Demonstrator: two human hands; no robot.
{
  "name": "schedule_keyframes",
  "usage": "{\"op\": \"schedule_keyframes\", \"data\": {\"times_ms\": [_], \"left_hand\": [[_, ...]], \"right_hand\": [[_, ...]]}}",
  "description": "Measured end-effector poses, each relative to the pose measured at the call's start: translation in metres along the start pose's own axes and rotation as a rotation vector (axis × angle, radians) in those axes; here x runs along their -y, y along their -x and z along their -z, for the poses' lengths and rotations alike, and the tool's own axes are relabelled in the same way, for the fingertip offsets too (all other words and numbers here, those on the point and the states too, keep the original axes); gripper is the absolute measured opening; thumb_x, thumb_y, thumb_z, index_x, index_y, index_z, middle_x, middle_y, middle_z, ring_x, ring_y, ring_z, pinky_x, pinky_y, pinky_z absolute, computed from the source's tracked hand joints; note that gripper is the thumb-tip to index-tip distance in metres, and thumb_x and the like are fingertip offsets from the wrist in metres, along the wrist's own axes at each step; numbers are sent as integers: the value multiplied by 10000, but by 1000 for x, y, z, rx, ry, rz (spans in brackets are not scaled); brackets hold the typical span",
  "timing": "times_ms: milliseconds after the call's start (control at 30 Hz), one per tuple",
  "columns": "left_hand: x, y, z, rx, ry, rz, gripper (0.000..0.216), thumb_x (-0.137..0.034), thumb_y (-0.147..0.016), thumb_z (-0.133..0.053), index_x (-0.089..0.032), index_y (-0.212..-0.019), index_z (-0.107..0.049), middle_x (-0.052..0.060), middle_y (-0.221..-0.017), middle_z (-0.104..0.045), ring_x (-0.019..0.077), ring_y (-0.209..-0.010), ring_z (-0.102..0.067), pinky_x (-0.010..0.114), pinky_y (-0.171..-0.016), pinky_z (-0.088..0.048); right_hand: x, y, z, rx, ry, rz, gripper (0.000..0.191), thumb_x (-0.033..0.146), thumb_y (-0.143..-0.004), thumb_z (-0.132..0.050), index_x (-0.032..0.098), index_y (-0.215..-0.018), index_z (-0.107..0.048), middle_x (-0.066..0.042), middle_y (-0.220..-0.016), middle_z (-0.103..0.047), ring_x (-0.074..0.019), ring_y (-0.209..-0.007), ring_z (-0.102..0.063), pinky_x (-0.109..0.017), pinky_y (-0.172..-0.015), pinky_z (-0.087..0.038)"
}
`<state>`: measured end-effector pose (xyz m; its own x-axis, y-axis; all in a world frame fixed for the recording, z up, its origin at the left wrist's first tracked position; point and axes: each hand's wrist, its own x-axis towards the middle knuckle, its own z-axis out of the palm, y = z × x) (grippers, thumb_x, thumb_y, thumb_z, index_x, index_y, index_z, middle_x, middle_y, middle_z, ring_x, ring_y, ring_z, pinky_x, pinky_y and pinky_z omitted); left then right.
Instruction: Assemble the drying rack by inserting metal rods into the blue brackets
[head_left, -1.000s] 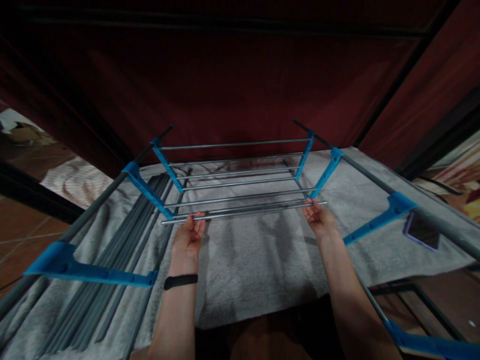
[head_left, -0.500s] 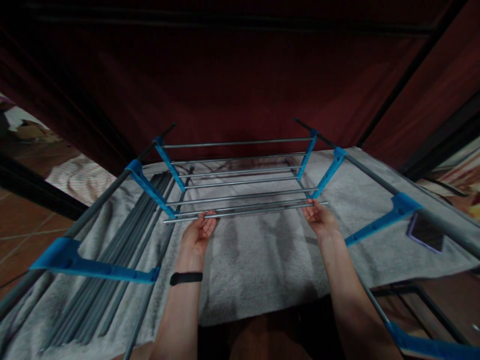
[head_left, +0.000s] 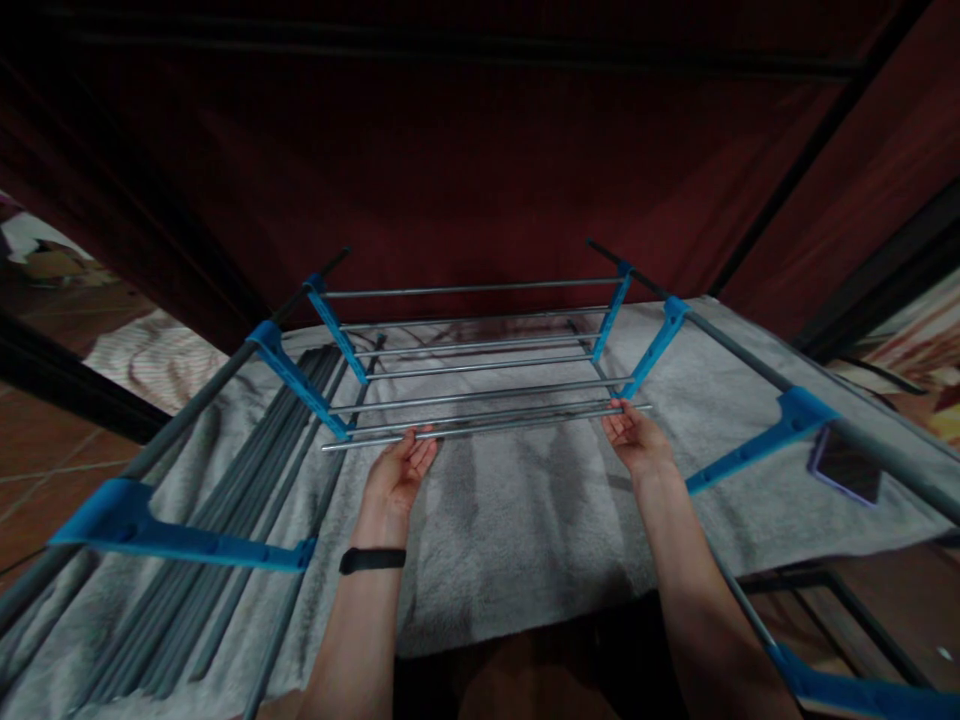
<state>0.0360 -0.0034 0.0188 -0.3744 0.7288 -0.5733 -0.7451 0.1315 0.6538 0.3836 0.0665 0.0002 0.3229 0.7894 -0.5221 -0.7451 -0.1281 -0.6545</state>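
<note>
Between my two hands runs a thin grey metal rod [head_left: 517, 424], nearly level and just in front of a rack's nearer crossbars. My left hand [head_left: 403, 468] pinches it toward its left end, palm turned up. Near its right end, the fingers of my right hand [head_left: 628, 436] are closed on it, close to a blue plastic bracket [head_left: 655, 346]. The rod's left tip lies by another blue bracket [head_left: 298, 380]; whether it touches is unclear. Several metal crossbars [head_left: 480, 370] join the rack's blue brackets on both sides. A black band [head_left: 373, 560] circles my left wrist.
Several loose grey tubes [head_left: 217, 530] lie on the grey blanket [head_left: 517, 560] at left. More blue brackets [head_left: 180, 530] sit on the side poles. A phone [head_left: 846, 466] rests at right, under a side pole [head_left: 892, 460]. A dark red panel [head_left: 480, 170] stands behind.
Almost nothing differs. The rod's left end has shifted very slightly left and down in view, and both hands keep their hold on it.
</note>
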Motion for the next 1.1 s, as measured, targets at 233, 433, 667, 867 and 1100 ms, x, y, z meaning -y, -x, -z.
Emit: {"op": "schedule_keyframes", "data": {"times_ms": [233,433,667,867,1100], "left_hand": [[1,-2,1,3,13,8,217,-47,-954,-513,-126,-787,-628,66,-736,-730,130,-671,-723,237,-670,-629],[1,-2,1,-5,14,-4,215,-43,-945,-527,-134,-780,-630,57,-731,-730,129,-667,-719,236,-662,-624],[3,-2,1,-16,3,-37,215,-64,-958,-506,-130,-808,-645,72,-779,-731,134,-718,-722,242,-703,-615],[-4,0,5,-132,65,-169,179,-59,-942,-540,-155,-817,-624,14,-722,-695,84,-615,-665,177,-625,-564],[-13,-2,11,-200,114,-189,177,-74,-954,-534,-171,-819,-597,-1,-737,-693,78,-617,-661,186,-664,-565]], "right_hand": [[1,2,-1,-3,-4,-16,233,90,-957,-510,207,-796,-630,39,-676,-698,-69,-598,-669,-176,-638,-587],[0,4,-2,4,-2,-1,245,90,-963,-511,203,-778,-625,42,-684,-704,-60,-602,-671,-164,-635,-584],[-1,4,-2,-13,8,6,227,76,-944,-524,218,-799,-625,56,-675,-700,-65,-610,-675,-167,-630,-592],[1,-8,7,-18,-14,23,205,77,-927,-537,217,-808,-628,59,-691,-695,-64,-632,-670,-179,-663,-595],[5,-10,9,-13,0,44,203,88,-940,-517,210,-816,-622,58,-708,-691,-58,-614,-660,-168,-657,-581]]}}
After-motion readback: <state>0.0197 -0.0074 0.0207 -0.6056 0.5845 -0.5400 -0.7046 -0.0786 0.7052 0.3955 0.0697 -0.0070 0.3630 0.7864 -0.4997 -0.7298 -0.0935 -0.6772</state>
